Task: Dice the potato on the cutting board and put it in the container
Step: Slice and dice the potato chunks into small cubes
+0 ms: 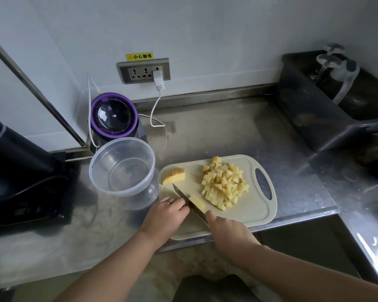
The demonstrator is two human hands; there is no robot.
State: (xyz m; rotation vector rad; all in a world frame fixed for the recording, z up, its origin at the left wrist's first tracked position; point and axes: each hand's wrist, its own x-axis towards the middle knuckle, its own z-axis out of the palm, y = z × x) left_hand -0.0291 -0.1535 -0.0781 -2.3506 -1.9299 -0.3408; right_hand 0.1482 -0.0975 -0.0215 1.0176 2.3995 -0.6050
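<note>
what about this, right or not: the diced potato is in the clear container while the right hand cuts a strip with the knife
No: the head view shows the diced potato on the cutting board, the clear container empty. The right hand does cut a strip with the knife.

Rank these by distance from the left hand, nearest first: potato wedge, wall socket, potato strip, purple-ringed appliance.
1. potato strip, beside the left hand, against the knife.
2. potato wedge, at the cutting board far-left corner.
3. purple-ringed appliance, by the back wall.
4. wall socket, up on the wall.
</note>
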